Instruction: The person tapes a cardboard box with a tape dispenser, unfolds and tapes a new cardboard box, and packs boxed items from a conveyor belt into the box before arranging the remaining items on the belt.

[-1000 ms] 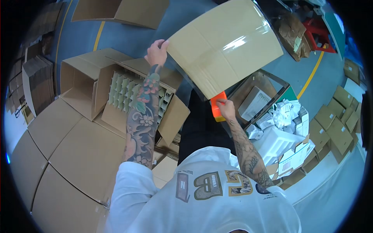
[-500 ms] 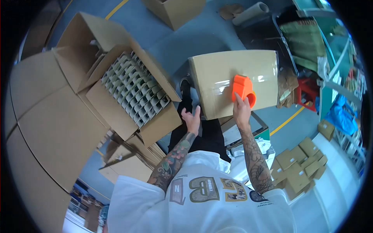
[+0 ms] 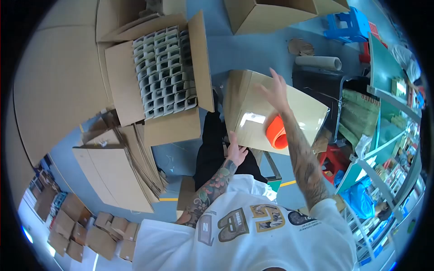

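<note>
A taped cardboard box is in front of me, with shiny clear tape across its top. An orange tape dispenser lies on it, partly hidden by my right forearm. Over the far part of the box is my right hand, its fingers spread and blurred, holding nothing. At the near left corner is my left hand, thumb raised and fingers apart; it is close to or touching the box edge. To the left stands an open carton filled with rows of pale cardboard dividers.
Flattened cardboard sheets lean at lower left, above several small boxes. An open box is at the far side. At right are a black bin, a white roll, a red stool and green shelving.
My right hand has let go of the orange tape dispenser, leaving it on the box, and has moved farther across. My left hand has come to the box's near corner. The view has turned.
</note>
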The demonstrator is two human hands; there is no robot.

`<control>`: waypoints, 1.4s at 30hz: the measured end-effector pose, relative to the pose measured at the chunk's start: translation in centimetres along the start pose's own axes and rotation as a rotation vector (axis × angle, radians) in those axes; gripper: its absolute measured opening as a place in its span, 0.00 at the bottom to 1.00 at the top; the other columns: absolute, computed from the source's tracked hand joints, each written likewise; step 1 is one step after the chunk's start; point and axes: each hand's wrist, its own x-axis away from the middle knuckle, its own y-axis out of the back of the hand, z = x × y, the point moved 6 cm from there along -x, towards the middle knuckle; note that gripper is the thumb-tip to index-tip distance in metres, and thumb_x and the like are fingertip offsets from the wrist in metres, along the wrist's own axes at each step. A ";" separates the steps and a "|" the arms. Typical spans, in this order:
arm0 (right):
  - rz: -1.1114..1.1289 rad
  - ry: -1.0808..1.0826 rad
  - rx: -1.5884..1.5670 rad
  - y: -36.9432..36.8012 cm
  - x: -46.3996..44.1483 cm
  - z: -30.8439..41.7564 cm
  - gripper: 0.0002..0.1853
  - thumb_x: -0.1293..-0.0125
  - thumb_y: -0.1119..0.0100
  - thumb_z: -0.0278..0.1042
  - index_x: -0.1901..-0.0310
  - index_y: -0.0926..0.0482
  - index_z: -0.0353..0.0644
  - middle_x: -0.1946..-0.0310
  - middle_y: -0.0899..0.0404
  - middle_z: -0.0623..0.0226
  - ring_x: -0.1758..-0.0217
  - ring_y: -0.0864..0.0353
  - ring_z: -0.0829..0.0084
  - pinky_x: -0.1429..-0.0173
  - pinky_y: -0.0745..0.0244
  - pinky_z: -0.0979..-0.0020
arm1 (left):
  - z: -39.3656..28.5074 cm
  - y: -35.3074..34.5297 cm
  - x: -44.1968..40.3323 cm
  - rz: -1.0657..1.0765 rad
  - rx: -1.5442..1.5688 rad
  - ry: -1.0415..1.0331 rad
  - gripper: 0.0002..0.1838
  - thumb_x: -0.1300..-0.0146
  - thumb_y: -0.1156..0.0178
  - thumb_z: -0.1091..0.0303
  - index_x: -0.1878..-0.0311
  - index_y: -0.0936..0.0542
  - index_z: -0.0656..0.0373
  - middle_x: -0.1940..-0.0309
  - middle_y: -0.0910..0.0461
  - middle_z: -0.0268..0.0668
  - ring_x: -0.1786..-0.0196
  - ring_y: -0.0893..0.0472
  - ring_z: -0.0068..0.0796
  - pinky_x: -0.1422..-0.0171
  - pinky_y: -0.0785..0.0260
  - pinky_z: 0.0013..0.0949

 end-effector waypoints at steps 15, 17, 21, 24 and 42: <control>0.384 0.027 0.406 -7.1 -5.5 -0.1 0.22 0.49 0.42 0.46 0.55 0.22 0.43 0.59 0.24 0.58 0.54 0.25 0.55 0.50 0.30 0.59 | -0.4 -0.1 -3.1 -0.129 0.326 -0.062 0.25 0.37 0.53 0.43 0.42 0.32 0.45 0.45 0.29 0.33 0.43 0.29 0.32 0.40 0.36 0.42; 0.349 0.146 0.315 -7.2 -5.5 0.0 0.15 0.45 0.43 0.43 0.62 0.19 0.43 0.63 0.23 0.61 0.54 0.25 0.57 0.53 0.29 0.59 | -0.7 0.3 -2.5 -0.157 0.239 -0.091 0.26 0.36 0.53 0.44 0.40 0.33 0.48 0.44 0.29 0.32 0.42 0.29 0.32 0.41 0.35 0.41; 0.376 0.314 0.155 -7.1 -5.1 1.3 0.13 0.41 0.44 0.44 0.67 0.18 0.43 0.65 0.23 0.65 0.53 0.25 0.62 0.52 0.30 0.63 | -2.5 0.1 -0.7 -0.220 -0.031 -0.121 0.28 0.36 0.53 0.45 0.39 0.36 0.53 0.44 0.29 0.37 0.42 0.28 0.32 0.43 0.33 0.41; 0.329 0.429 0.172 -6.7 -4.5 2.0 0.13 0.42 0.42 0.45 0.71 0.19 0.43 0.65 0.22 0.68 0.49 0.27 0.63 0.47 0.33 0.62 | -3.1 2.2 -2.4 -0.234 -0.502 -0.360 0.29 0.35 0.53 0.45 0.38 0.37 0.55 0.47 0.28 0.41 0.46 0.26 0.33 0.47 0.31 0.41; -0.875 -0.572 -0.484 8.4 14.3 -9.6 0.11 0.39 0.42 0.34 0.58 0.21 0.38 0.56 0.23 0.58 0.47 0.27 0.56 0.36 0.40 0.59 | -5.8 0.5 0.8 0.166 -1.007 0.249 0.35 0.36 0.47 0.48 0.34 0.52 0.49 0.55 0.25 0.49 0.66 0.18 0.40 0.62 0.22 0.40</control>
